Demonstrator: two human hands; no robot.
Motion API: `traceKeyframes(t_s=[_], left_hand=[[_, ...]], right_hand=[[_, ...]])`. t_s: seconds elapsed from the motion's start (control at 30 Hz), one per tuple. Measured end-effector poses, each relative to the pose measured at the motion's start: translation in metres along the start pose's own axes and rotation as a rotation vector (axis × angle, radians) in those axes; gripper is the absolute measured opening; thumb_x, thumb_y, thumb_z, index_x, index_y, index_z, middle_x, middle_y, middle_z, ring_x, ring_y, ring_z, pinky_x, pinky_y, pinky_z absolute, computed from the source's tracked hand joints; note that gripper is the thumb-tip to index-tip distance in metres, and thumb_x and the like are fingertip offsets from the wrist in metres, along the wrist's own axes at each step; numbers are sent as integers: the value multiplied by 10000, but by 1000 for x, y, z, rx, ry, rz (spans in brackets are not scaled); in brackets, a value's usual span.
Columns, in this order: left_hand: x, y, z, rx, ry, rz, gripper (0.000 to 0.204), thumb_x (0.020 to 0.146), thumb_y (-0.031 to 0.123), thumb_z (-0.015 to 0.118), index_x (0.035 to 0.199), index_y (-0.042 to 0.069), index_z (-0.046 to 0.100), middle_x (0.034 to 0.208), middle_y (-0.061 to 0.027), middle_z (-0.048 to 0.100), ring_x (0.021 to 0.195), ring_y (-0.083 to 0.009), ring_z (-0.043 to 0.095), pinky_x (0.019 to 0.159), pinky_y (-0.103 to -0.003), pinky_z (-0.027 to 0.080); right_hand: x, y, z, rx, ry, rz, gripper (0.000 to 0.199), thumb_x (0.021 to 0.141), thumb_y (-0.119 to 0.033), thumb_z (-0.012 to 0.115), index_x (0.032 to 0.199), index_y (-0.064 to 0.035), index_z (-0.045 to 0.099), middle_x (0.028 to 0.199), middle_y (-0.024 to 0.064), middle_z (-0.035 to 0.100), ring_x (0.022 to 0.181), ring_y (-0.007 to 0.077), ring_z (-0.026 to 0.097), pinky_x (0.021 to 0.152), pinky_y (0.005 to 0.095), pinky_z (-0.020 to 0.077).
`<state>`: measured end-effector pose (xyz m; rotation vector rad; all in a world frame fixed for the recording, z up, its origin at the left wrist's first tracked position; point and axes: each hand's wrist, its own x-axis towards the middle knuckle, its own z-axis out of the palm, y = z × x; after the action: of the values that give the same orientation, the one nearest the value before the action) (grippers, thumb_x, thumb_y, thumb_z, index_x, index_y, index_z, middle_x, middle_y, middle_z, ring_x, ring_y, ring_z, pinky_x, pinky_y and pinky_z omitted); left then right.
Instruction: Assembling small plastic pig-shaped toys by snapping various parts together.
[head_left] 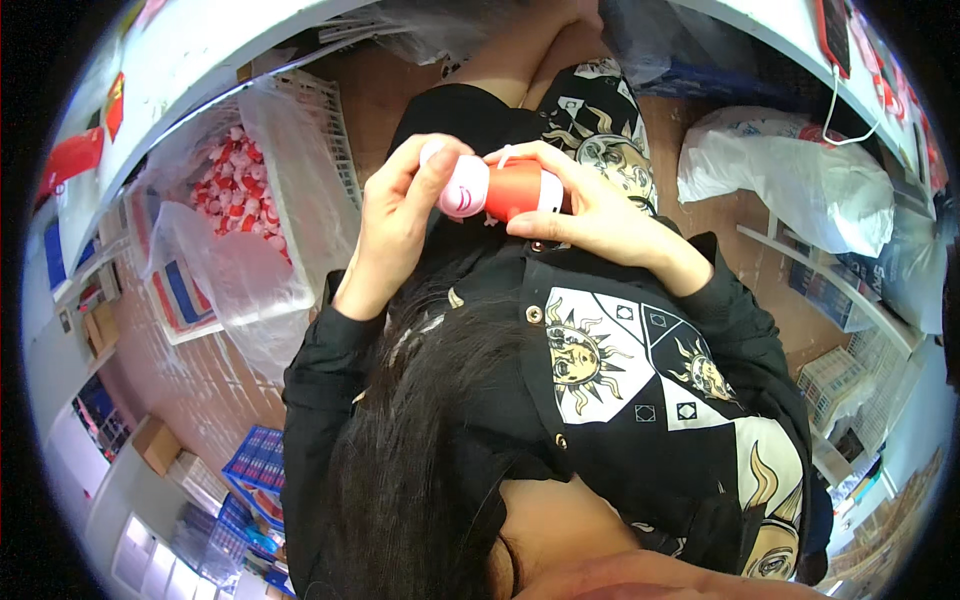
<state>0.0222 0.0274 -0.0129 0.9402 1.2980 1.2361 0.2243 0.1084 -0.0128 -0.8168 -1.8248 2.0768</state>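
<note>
Wooden floor point(770, 290) underneath, seen past black patterned shirt point(640, 380) of person. White wire basket point(300, 180) at person's left, lined with clear plastic, filled with small red-and-white capsules point(235, 190). White plastic bag point(790, 180) lying on floor at right. Left hand point(395, 225) gripping pink-white rounded end of small red-and-white capsule toy point(500, 190), thumb on top. Right hand point(580, 205) closed round its red end, fingers curled over. Toy held between both hands above lap.
</note>
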Motion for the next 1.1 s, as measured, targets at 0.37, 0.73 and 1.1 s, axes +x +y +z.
traceKeyframes(t_s=[0.37,0.73,1.1], left_hand=[[40,19,-7,124,-173,-62,284,940,307,581,1007,41,655,818,22,623,695,-29,547,552,-188,420],[53,36,1,221,-79,80,272,946,220,587,1130,29,642,914,9,637,795,-40,565,691,-186,454],[20,36,44,62,202,502,372,799,87,743,1124,-33,607,1165,-134,577,1015,-191,607,887,-303,495]], right_hand=[[10,-1,3,107,113,44,426,793,-279,751,1098,-32,583,832,36,656,710,95,620,685,242,488],[5,-10,3,438,-1,60,551,913,-265,631,1346,-22,392,1217,81,538,1091,127,532,952,270,410],[10,-44,4,868,130,-208,521,923,-170,602,1360,9,383,1339,112,464,1239,201,465,1058,354,369]])
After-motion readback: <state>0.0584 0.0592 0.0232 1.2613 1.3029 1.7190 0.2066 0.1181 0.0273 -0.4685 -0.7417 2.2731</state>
